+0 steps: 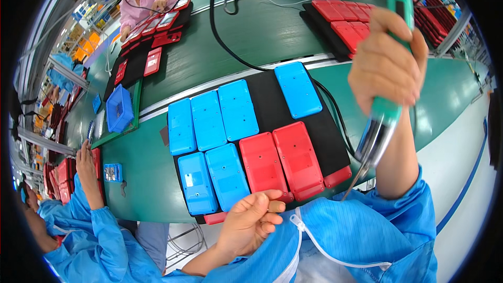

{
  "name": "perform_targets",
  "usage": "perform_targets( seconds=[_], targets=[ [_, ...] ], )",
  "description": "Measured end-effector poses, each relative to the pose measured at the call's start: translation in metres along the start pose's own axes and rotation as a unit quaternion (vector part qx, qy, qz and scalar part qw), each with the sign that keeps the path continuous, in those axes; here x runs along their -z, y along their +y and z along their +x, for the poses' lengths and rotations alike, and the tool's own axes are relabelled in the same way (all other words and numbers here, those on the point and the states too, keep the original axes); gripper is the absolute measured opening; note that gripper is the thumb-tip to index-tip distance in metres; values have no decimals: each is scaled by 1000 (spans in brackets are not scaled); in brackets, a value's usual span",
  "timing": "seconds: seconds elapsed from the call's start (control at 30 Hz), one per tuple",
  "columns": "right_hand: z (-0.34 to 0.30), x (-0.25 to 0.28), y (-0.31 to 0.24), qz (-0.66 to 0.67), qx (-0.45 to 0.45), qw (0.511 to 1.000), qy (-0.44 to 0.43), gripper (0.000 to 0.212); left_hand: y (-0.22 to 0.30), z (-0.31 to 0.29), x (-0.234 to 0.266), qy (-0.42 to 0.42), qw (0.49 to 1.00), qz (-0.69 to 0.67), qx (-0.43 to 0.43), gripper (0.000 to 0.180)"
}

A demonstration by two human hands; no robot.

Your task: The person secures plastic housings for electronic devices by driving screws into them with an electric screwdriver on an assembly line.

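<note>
My right hand [387, 63] is raised at the right, wrapped round a green and silver electric screwdriver [382, 120]. Its thin bit slants down toward my lap, apart from the casings. My left hand [251, 222] is low in the middle, fingers curled and thumb near the index finger; anything small between them cannot be made out. Just beyond it, two red plastic casings [298, 160] lie on a black mat [270, 105]. Several blue casings [225, 175] lie beside them on the mat, and one blue casing [297, 90] sits apart at the far right.
Another person in blue [94, 230] sits at the left, near a small blue box [112, 173]. A blue bin [119, 109] stands beyond. Across the green bench [230, 36], a person in pink [149, 0] handles red casings. A black cable [225, 42] hangs over the bench; more red casings [343, 18] lie far right.
</note>
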State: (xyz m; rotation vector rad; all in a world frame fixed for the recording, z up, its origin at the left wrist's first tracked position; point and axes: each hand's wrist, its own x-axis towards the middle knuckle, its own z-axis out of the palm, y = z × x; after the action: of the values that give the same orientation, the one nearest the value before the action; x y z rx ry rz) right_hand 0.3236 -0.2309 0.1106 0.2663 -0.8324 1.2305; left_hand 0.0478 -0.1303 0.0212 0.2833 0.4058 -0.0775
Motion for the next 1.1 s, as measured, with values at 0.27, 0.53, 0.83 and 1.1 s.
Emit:
perform_targets(
  seconds=[0.27,0.53,0.83,1.1],
  targets=[
    [-20,-9,-3,-136,-2,981,137,12,-22,16,-10,-29,989,112,92,34],
    [-79,-49,48,-427,179,867,183,11,-34,27,5,-44,973,216,71,25],
    [-103,-66,62,-469,202,835,206,21,-49,39,-1,17,980,186,63,25],
    [-109,-62,58,-458,206,854,134,22,-50,44,-5,42,977,195,72,31]
  ],
)
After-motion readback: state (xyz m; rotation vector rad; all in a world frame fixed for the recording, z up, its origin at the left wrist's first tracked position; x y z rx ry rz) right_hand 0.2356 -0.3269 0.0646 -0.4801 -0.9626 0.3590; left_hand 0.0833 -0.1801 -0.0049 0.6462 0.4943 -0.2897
